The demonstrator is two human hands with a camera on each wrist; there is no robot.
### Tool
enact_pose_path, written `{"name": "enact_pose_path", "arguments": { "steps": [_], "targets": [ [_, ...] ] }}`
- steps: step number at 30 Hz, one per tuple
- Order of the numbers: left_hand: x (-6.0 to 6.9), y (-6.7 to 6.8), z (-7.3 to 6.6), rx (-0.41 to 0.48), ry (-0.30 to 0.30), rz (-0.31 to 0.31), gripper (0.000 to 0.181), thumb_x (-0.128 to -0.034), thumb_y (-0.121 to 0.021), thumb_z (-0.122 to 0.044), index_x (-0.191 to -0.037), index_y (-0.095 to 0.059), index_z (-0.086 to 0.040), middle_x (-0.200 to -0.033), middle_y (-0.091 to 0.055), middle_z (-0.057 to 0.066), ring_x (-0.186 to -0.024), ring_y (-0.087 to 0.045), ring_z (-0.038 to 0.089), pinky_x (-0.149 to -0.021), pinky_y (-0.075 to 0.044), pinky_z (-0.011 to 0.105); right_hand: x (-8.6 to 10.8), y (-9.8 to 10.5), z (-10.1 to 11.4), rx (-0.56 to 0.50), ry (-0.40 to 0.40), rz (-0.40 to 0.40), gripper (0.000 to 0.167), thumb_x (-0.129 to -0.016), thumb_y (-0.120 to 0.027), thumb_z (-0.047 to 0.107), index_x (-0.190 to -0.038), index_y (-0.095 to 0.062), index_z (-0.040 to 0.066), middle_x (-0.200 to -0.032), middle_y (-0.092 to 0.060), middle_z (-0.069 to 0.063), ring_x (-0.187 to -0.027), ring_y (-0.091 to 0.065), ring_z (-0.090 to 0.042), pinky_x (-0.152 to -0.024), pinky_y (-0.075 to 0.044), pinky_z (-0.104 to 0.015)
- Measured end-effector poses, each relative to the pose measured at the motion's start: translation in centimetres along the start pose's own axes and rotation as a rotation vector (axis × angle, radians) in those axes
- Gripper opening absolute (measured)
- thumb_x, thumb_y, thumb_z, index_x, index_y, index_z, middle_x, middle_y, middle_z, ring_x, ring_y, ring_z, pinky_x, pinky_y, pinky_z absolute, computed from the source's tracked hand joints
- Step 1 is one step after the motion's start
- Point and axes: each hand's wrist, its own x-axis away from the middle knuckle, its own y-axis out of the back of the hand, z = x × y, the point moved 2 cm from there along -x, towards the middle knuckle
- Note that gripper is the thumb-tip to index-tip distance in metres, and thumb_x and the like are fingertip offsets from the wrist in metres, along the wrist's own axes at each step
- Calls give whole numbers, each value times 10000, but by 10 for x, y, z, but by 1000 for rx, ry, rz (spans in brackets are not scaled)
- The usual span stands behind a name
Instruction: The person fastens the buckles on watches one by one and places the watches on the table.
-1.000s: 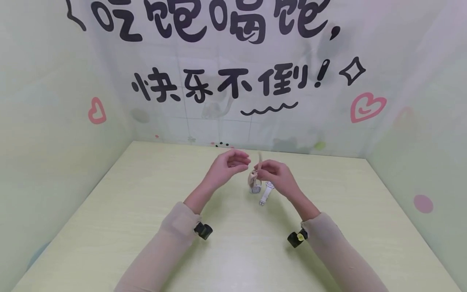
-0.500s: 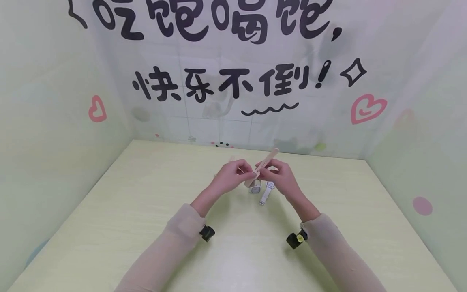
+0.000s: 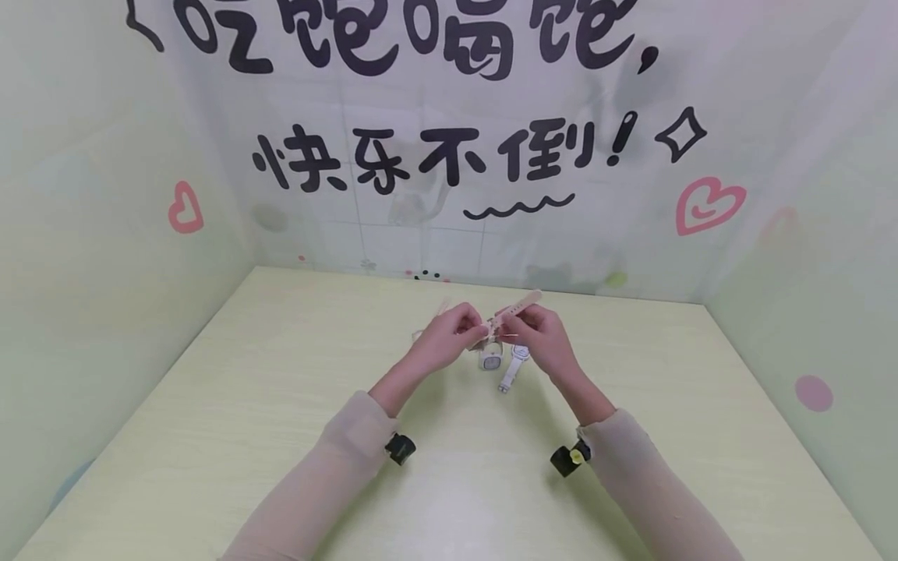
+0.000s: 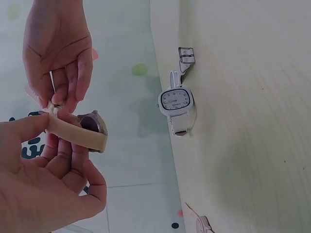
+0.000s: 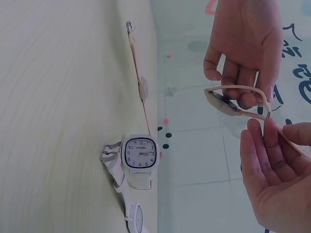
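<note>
A watch with a pale pink strap [image 3: 525,301] is held up off the table between both hands. My left hand [image 3: 449,336] pinches the strap near its buckle; the left wrist view shows the band [image 4: 80,136] looped over these fingers. On the other side, my right hand [image 3: 542,331] pinches the strap, whose free end points up and right. In the right wrist view the held watch's case [image 5: 221,103] hangs tilted in the closed loop. Fingers partly hide the buckle. Just below the hands a white square-faced watch [image 5: 140,153] sits on the table.
Next to the square watch lies another white watch [image 3: 513,372], its strap stretched toward the front. A thin pink-strapped watch [image 5: 143,90] lies farther left, mostly behind my left hand in the head view. A printed curtain [image 3: 323,249] stands behind the pale table [image 3: 245,405].
My left hand, apart from the watch a second ago, has moved right and now grips the strap. The strap's free end has swung from upright toward the right.
</note>
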Motion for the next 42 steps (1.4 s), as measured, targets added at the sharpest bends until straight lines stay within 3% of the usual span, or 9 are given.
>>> {"name": "enact_pose_path", "arguments": {
  "steps": [5, 9, 16, 22, 28, 35, 42],
  "targets": [
    [1, 1, -2, 43, 24, -23, 188, -983, -636, -235, -1035, -667, -57, -922, -709, 95, -803, -653, 141, -807, -580, 364, 1, 0, 0, -10, 19, 4, 285, -1031, -523, 101, -1182, -619, -121, -1013, -692, -235, -835, -685, -29, -816, -609, -271],
    [0, 1, -1, 50, 24, -34, 202, -988, -629, -264, -1013, -703, -78, -875, -700, 69, -769, -623, 134, -732, -552, 294, 2, -1, 1, -9, 31, 10, 286, -1030, -522, 96, -1182, -618, -127, -996, -701, -207, -833, -685, -23, -808, -606, -252],
    [-1, 1, 1, 80, 35, -68, 205, -992, -619, -248, -1018, -721, -72, -878, -701, 69, -762, -609, 119, -772, -583, 344, 3, -2, 4, -15, 47, 22, 283, -1027, -529, 90, -1177, -621, -131, -1006, -686, -259, -830, -678, -15, -817, -607, -257],
    [-1, 2, 2, 47, 21, -100, 220, -980, -636, -283, -968, -728, -84, -830, -694, 60, -712, -575, 120, -642, -465, 230, 4, -4, 5, -15, 71, 34, 282, -1025, -528, 81, -1172, -618, -142, -1066, -665, -335, -830, -680, 4, -817, -601, -232],
    [-1, 3, 3, 30, -8, -120, 228, -969, -638, -297, -932, -718, -86, -812, -690, 126, -653, -510, 125, -579, -379, 233, 5, -5, 6, 4, 80, 33, 283, -1026, -533, 91, -1166, -626, -136, -1093, -666, -343, -833, -685, 15, -828, -598, -231],
    [0, 3, 3, 19, -7, -144, 209, -952, -658, -297, -908, -716, -101, -700, -619, -18, -617, -473, 127, -545, -345, 230, 6, -6, 8, 0, 92, 25, 268, -1024, -531, 77, -1146, -633, -139, -1098, -665, -349, -835, -684, 15, -828, -592, -212],
    [2, 3, 1, 3, -2, -158, 201, -946, -674, -279, -885, -704, -89, -676, -591, -21, -592, -445, 123, -524, -327, 227, 6, -6, 6, 2, 91, 19, 270, -1021, -536, 75, -1150, -633, -142, -1124, -663, -345, -840, -680, 30, -830, -581, -186]
  ]
}}
